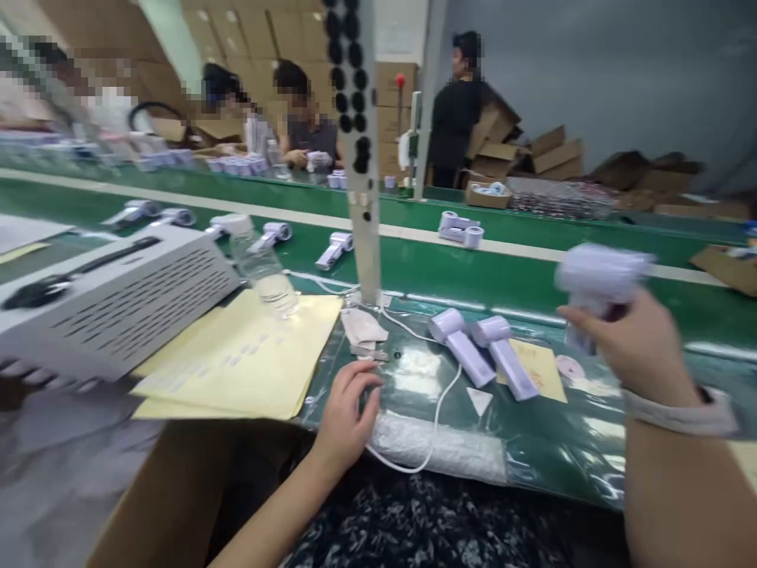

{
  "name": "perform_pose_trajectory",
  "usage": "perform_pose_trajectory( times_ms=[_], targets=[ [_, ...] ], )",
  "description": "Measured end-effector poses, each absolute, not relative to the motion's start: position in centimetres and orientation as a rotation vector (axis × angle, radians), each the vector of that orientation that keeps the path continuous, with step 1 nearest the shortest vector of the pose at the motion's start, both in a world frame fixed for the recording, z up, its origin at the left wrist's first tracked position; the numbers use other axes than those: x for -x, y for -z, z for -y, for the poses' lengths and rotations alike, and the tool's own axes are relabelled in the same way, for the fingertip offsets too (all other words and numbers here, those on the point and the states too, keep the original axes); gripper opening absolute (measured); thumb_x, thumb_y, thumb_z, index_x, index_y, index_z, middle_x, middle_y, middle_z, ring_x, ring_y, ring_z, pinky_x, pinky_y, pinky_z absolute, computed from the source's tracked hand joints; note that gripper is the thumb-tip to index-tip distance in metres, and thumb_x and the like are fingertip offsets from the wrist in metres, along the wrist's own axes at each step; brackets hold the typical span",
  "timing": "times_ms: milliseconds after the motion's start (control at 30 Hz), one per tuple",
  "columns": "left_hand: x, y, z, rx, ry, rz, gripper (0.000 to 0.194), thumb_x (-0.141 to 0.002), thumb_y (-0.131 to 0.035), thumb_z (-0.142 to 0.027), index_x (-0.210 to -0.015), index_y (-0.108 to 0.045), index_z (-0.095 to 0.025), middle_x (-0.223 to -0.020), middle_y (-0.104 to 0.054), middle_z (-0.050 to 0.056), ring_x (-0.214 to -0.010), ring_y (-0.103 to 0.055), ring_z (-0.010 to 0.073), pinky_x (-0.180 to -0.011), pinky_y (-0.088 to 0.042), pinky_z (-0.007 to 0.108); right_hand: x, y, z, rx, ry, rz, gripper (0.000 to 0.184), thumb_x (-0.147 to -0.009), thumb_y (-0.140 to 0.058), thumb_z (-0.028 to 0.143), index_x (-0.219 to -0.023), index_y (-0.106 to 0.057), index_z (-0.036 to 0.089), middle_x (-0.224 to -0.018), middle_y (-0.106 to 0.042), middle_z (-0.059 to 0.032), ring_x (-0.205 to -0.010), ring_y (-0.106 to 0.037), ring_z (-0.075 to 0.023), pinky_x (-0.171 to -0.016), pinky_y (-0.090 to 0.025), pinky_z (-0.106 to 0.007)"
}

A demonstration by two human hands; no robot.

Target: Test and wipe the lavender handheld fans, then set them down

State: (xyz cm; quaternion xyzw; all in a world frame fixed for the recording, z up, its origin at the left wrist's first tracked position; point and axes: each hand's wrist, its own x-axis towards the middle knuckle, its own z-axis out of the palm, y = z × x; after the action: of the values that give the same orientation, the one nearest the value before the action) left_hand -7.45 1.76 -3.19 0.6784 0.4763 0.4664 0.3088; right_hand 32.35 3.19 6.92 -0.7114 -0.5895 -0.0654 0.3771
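My right hand [647, 347] is raised above the right side of the bench, fingers wrapped round a pale lavender handheld fan [597, 272]. Motion blurs the fan, so I cannot tell whether it is one or more. My left hand [350, 406] rests at the bench's front edge, its fingers loosely bent and apart, holding nothing. Close to its fingertips lie crumpled whitish scraps [363, 331]. Between my hands, two more lavender fans lie side by side, a left one [464, 347] and a right one [509, 359], near a white cable [441, 406].
A white slotted metal box [147, 300] and yellow sheets [236, 363] occupy the left, with a clear bottle [266, 272] on the sheets. A post [367, 229] rises mid-bench. Behind it runs a green conveyor [408, 264] carrying several fans. Co-workers [307, 130] are across it.
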Motion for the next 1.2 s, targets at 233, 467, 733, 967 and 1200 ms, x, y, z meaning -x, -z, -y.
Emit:
perform_pose_trajectory(
  times_ms=[233, 467, 733, 967, 1200],
  targets=[
    [7.4, 4.2, -3.3, -2.171, -1.125, -1.288, 0.016, -0.092, -0.058, -0.032, -0.090, -0.071, -0.024, -0.112, -0.071, 0.011, -0.108, -0.065, 0.0303, -0.099, -0.052, 0.045, -41.5, -1.1, 3.1, 2.517, 0.163, 1.173, 0.014, -0.075, -0.074, 0.023, -0.087, -0.073, 0.016, -0.083, -0.075, -0.0170, -0.079, -0.069, -0.0373, -0.070, -0.051, -0.046],
    [7.1, 5.4, -4.2, -2.516, -1.160, -1.296, 0.014, -0.096, -0.055, -0.030, -0.098, -0.067, -0.023, -0.114, -0.069, 0.010, -0.107, -0.065, 0.0278, -0.095, -0.054, 0.045, -38.1, -2.5, 3.7, 2.497, 0.258, 1.191, 0.040, -0.094, -0.050, 0.026, -0.126, -0.064, 0.007, -0.133, -0.061, -0.0290, -0.125, -0.055, -0.0429, -0.103, -0.042, -0.060],
    [6.9, 4.0, -3.1, -2.249, -1.177, -1.349, 0.015, -0.092, -0.056, -0.027, -0.093, -0.069, -0.021, -0.111, -0.071, 0.012, -0.110, -0.064, 0.0291, -0.100, -0.052, 0.049, -20.4, -0.5, -4.0, 2.042, -0.244, 1.951, 0.041, -0.081, -0.078, 0.043, -0.107, -0.077, 0.012, -0.122, -0.063, -0.0237, -0.111, -0.063, -0.0387, -0.098, -0.050, -0.050],
    [5.1, 1.8, -0.6, -1.391, -1.217, -1.008, 0.050, -0.092, -0.060, -0.061, -0.122, -0.068, -0.022, -0.134, -0.069, 0.012, -0.128, -0.061, 0.0296, -0.113, -0.045, 0.045, -12.6, -2.9, -0.9, 1.580, -0.316, 1.926, 0.042, -0.085, -0.071, 0.044, -0.119, -0.075, 0.018, -0.146, -0.050, -0.0203, -0.132, -0.053, -0.0409, -0.109, -0.045, -0.057],
    [8.1, -0.2, 0.1, -0.591, -1.333, -0.712, 0.063, -0.069, -0.076, -0.076, -0.094, -0.073, -0.018, -0.095, -0.077, 0.009, -0.096, -0.074, 0.0291, -0.092, -0.059, 0.043, -8.8, -5.2, 0.1, 1.225, -0.985, 2.065, 0.050, -0.095, -0.059, 0.051, -0.136, -0.064, 0.023, -0.139, -0.062, -0.0158, -0.131, -0.058, -0.0344, -0.105, -0.050, -0.050]
  ],
)
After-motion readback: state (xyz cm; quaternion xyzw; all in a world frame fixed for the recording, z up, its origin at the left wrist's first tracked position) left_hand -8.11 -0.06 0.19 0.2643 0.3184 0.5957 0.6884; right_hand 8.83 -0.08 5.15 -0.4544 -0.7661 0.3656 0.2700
